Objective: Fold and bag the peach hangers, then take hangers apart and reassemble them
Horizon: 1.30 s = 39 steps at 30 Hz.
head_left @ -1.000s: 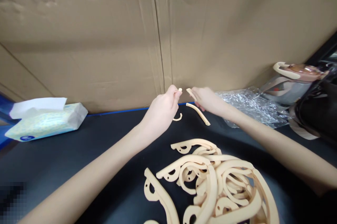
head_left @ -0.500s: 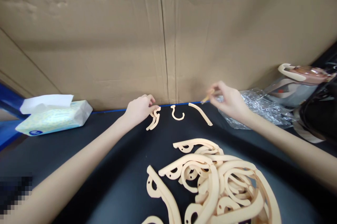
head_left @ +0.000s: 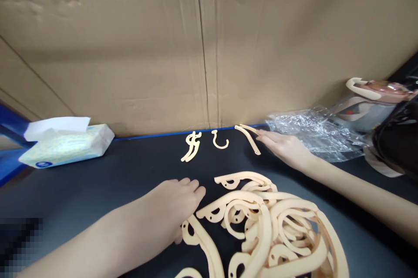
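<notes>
Right of centre, the right hand [head_left: 285, 149] pinches a hanger strip [head_left: 248, 128] beside its lookalike [head_left: 250, 141], seemingly paired; lower centre, left hand's [head_left: 173, 204] grip is unclear.

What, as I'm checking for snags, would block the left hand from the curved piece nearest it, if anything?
Nothing visible. The left hand covers the far end of that curved piece, though contact there is hidden. The pile lies to the piece's right, not between them.
</notes>
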Each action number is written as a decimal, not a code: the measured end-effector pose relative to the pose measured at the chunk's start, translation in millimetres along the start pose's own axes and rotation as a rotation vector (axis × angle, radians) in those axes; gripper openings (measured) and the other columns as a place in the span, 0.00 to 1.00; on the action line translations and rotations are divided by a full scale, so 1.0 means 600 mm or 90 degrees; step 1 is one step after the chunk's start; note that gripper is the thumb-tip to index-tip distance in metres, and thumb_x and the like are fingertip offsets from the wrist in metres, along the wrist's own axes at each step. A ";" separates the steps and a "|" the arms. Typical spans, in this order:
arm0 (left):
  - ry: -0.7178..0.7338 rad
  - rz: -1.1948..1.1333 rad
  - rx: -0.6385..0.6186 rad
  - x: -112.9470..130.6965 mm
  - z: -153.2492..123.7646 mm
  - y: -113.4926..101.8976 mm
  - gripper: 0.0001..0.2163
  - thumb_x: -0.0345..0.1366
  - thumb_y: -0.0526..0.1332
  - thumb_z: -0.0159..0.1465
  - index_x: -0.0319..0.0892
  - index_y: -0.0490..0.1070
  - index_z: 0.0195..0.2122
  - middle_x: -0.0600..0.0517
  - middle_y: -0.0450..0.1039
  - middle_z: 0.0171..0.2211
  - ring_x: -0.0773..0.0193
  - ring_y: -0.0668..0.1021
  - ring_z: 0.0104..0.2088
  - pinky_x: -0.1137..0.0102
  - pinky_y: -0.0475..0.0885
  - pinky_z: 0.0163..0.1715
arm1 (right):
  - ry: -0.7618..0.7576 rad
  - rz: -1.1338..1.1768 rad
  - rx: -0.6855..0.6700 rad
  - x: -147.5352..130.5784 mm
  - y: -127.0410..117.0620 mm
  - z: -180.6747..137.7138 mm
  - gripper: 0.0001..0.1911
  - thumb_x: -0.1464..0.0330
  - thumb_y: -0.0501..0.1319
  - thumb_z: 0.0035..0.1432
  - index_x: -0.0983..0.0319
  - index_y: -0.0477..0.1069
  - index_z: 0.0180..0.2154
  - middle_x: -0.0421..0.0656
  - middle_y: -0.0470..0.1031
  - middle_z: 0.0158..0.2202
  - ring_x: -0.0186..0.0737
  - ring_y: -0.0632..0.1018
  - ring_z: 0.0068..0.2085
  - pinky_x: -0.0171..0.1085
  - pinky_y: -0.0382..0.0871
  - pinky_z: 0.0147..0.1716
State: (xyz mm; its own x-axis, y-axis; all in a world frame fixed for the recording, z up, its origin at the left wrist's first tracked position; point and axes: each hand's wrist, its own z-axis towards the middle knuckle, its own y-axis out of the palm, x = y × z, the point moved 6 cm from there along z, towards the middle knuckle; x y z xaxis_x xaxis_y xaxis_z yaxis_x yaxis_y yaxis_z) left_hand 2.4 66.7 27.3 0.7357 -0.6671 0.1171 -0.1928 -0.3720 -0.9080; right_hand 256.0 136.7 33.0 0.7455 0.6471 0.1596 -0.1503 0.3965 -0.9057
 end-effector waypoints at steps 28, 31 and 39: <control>0.017 -0.138 -0.052 -0.001 -0.021 -0.008 0.12 0.35 0.69 0.50 0.43 0.63 0.26 0.55 0.69 0.31 0.61 0.71 0.32 0.70 0.55 0.25 | 0.350 0.115 -0.156 -0.012 0.023 0.068 0.18 0.72 0.55 0.58 0.64 0.60 0.51 0.52 0.71 0.46 0.48 0.76 0.44 0.39 0.67 0.38; 0.010 -0.190 -0.075 -0.014 -0.021 -0.007 0.12 0.34 0.69 0.49 0.44 0.62 0.25 0.58 0.69 0.28 0.64 0.70 0.30 0.71 0.54 0.23 | 0.357 0.109 -0.159 -0.012 0.026 0.066 0.19 0.72 0.55 0.58 0.64 0.60 0.52 0.51 0.71 0.45 0.46 0.77 0.42 0.38 0.66 0.37; -0.072 -0.262 -0.174 -0.034 -0.035 -0.023 0.10 0.31 0.67 0.46 0.46 0.67 0.27 0.60 0.69 0.28 0.65 0.69 0.32 0.72 0.54 0.23 | 0.334 0.004 -0.092 -0.009 -0.012 0.062 0.18 0.61 0.50 0.65 0.64 0.65 0.50 0.54 0.72 0.44 0.55 0.73 0.46 0.43 0.67 0.36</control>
State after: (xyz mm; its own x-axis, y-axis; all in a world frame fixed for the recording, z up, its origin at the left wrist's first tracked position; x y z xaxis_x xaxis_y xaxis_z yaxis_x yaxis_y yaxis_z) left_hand -23.7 72.0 45.8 0.8492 -0.3614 0.3850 -0.0239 -0.7547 -0.6556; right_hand 229.2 154.7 53.1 0.9743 0.2233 -0.0300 -0.0928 0.2766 -0.9565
